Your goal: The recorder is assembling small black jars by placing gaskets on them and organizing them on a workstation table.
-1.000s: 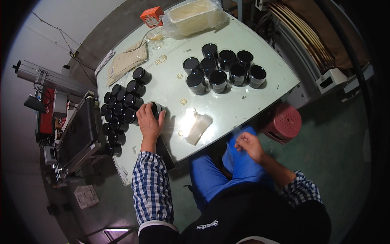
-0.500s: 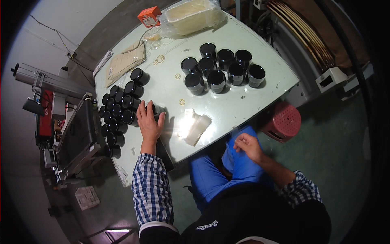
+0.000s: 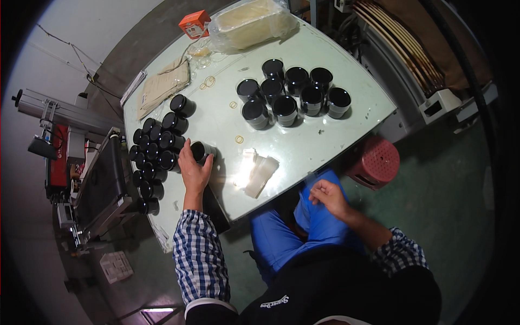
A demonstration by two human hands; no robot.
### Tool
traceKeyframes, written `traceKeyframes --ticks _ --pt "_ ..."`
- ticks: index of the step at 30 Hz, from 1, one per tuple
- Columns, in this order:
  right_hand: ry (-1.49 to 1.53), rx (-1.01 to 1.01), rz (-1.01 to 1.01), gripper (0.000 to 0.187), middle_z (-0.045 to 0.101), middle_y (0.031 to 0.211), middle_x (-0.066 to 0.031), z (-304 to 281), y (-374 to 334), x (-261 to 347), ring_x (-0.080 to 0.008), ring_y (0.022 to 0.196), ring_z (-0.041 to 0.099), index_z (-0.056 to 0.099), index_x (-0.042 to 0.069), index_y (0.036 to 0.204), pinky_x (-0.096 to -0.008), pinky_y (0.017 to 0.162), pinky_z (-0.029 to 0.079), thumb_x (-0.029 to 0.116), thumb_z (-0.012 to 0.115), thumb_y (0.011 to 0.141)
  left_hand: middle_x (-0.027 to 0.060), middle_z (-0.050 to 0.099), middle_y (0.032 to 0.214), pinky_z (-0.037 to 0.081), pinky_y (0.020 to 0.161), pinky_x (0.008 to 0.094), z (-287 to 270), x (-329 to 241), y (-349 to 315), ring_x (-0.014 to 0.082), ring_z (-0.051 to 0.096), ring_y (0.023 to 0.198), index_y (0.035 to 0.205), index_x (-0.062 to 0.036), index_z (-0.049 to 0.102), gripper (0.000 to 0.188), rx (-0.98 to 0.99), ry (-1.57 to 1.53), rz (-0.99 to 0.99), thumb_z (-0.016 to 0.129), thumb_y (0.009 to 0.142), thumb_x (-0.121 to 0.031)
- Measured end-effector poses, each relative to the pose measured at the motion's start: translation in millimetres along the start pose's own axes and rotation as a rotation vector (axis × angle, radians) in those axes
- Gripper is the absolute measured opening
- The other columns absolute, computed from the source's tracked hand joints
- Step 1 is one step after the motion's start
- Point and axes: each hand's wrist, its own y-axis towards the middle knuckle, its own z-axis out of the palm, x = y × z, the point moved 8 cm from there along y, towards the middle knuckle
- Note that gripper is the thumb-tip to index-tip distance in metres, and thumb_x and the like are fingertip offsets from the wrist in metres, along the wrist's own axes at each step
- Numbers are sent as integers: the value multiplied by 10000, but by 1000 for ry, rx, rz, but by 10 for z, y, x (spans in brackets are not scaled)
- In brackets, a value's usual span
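Observation:
On the left of the table, my left hand [image 3: 194, 172] is at the near side of a black-lidded jar [image 3: 201, 151]. Its thumb and fingers are spread to either side of the jar, and the lid shows between them; how firmly they touch is unclear. A group of similar black jars [image 3: 167, 140] stands just left of that hand. Over my blue-trousered lap, my right hand [image 3: 329, 198] hangs with its fingers curled together, and nothing shows in it. Clear strips of film [image 3: 261, 176] lie on the table between my hands.
Several black-lidded jars [image 3: 285, 110] with clear lower walls stand at the right of the pale table [image 3: 227, 192]. Farther back are brown paper bags [image 3: 164, 88], an orange box [image 3: 194, 24] and a plastic-wrapped bundle [image 3: 252, 26]. Rubber bands [image 3: 239, 139] lie loose. A red stool [image 3: 374, 162] stands right.
My left hand has drawn back toward me and left from over the jar's top, uncovering its lid. My right hand stays curled above my lap. The view has shifted slightly.

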Motion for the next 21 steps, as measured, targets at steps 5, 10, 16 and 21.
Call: traceKeyframes --ticks 5,10,16,21 --pt "-21 -18 33 144 646 816 -75 0 0 -49 -119 698 607 591 2 944 -245 644 497 146 593 948 221 510 1214 405 945 448 177 -119 218 394 488 1090 1397 -26 359 842 26 -33 -1 800 712 -237" --pt "-21 -13 27 139 648 815 -74 39 -4 -48 -116 691 606 592 5 943 -242 641 495 143 595 947 226 504 1229 396 962 449 491 -352 594 394 484 1094 1402 -4 336 873 7 -80 -35 811 707 -237" --pt "-24 3 32 120 648 816 -76 72 -48 -41 -110 697 597 584 -2 939 -236 655 488 118 585 946 245 451 1302 364 1020 431 562 -634 801 398 441 1204 1412 15 301 864 -73 -257 26 787 739 -224" --pt "10 -13 62 102 646 817 -80 39 -75 -36 -112 699 595 579 -5 945 -235 659 485 97 577 945 215 502 1266 346 1005 441 3 -122 519 377 468 1165 1314 11 436 677 -158 17 59 750 777 -254"
